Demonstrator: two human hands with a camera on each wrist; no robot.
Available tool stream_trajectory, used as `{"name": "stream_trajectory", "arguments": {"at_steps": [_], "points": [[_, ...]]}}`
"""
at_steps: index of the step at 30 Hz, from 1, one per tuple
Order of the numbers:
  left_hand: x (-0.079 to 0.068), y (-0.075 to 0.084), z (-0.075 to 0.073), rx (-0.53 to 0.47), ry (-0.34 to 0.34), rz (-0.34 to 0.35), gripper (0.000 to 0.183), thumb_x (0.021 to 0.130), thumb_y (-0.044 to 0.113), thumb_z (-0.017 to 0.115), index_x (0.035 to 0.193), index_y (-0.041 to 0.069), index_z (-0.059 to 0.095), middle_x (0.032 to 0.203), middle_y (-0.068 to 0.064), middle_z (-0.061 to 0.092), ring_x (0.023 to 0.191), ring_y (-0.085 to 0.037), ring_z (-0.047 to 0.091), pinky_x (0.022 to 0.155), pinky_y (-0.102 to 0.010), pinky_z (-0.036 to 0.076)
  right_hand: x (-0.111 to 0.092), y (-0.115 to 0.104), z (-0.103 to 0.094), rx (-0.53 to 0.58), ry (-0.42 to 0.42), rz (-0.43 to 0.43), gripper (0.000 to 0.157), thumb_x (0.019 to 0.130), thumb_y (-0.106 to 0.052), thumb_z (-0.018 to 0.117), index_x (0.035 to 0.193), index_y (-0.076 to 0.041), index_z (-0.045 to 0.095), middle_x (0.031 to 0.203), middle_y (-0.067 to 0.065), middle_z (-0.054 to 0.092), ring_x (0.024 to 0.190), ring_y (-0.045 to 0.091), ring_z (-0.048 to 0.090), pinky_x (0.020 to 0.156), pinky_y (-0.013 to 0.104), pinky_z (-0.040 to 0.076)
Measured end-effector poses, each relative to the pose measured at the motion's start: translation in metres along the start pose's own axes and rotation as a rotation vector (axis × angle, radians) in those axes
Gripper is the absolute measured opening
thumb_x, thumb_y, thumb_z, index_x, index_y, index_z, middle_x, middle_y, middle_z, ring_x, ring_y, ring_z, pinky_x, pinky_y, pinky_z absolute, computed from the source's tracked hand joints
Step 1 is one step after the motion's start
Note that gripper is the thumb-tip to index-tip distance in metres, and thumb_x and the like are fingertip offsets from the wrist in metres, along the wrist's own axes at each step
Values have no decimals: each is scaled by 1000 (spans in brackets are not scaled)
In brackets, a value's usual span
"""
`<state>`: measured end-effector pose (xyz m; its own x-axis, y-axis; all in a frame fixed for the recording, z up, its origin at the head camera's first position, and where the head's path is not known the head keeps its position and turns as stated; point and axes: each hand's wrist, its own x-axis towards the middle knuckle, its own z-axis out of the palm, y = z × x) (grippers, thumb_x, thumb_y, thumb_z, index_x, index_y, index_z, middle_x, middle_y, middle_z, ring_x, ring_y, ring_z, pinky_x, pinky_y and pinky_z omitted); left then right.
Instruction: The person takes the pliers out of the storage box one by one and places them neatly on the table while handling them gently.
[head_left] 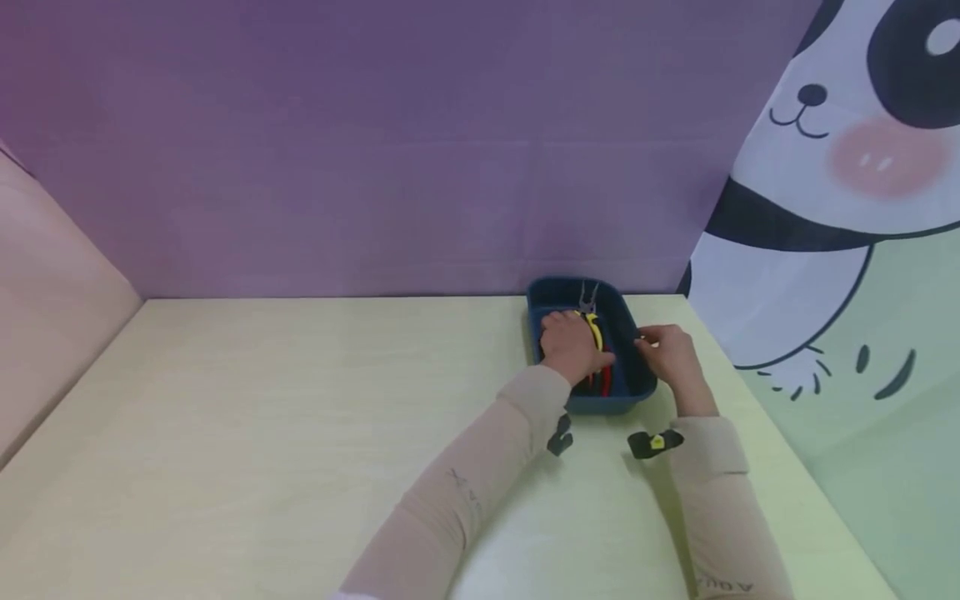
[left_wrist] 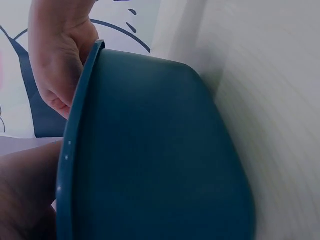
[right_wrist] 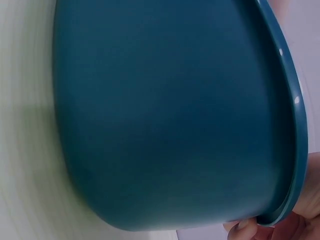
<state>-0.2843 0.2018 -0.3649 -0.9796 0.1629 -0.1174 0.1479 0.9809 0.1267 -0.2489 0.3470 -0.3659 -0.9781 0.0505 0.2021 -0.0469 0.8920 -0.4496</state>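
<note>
A dark blue plastic basin stands near the table's back right, its long side pointing away from me. Inside it lie pliers with yellow handles, their slim grey jaws pointing to the far end. A red handle shows nearer the front. My left hand reaches into the basin over these tools, thumb spread to the right by the red handle; it hides part of them. My right hand pinches the basin's right rim, and its fingers curl under that rim in the right wrist view.
The pale wooden table spreads wide to the left of the basin. A purple backdrop rises right behind the table's back edge. On the right stands a wall sheet with a cartoon panda.
</note>
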Motion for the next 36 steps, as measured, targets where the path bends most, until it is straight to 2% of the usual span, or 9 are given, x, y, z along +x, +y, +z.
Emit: {"name": "stream_trajectory", "arguments": {"at_steps": [3, 10, 21, 27, 30, 36], "points": [[-2, 0, -2, -1, 13, 12, 102, 72, 77, 55, 142, 7, 34, 138, -7, 46, 125, -18, 43, 98, -25, 40, -1, 1, 0, 4, -3, 2, 29, 89, -4, 53, 110, 15, 60, 100, 32, 64, 96, 48, 60, 84, 54, 46], [-8, -3, -15, -71, 68, 42, 93, 71, 76, 58, 132, 8, 43, 123, -6, 54, 109, -17, 51, 83, -24, 49, 0, 1, -1, 0, -5, 10, 31, 89, -4, 53, 112, 16, 58, 102, 32, 63, 98, 48, 59, 85, 54, 46], [-14, -16, -37, -122, 40, 64, 94, 72, 78, 54, 133, 7, 42, 125, -6, 52, 112, -19, 50, 91, -28, 46, 0, 0, -2, 8, -23, 19, 31, 90, -5, 53, 112, 16, 58, 103, 33, 63, 97, 47, 59, 85, 53, 46], [-15, -26, -49, -137, 72, 95, 89, 73, 75, 55, 129, 7, 46, 122, -5, 55, 111, -18, 52, 94, -27, 43, 0, 2, -4, 5, 4, -6, 30, 88, -4, 53, 111, 15, 59, 99, 32, 64, 95, 47, 60, 83, 53, 47], [-15, -31, -54, -126, 61, 89, 90, 74, 75, 54, 132, 7, 44, 124, -6, 54, 113, -18, 52, 94, -27, 44, 1, 2, -4, 5, -1, 6, 31, 89, -4, 53, 111, 16, 59, 100, 32, 64, 97, 47, 59, 84, 53, 46], [-14, -40, -59, -170, 29, 52, 90, 74, 75, 56, 132, 7, 43, 124, -5, 54, 111, -18, 53, 85, -28, 49, 1, 6, -3, -2, -4, 14, 31, 89, -5, 53, 112, 16, 58, 101, 32, 64, 97, 47, 59, 85, 53, 46]]}}
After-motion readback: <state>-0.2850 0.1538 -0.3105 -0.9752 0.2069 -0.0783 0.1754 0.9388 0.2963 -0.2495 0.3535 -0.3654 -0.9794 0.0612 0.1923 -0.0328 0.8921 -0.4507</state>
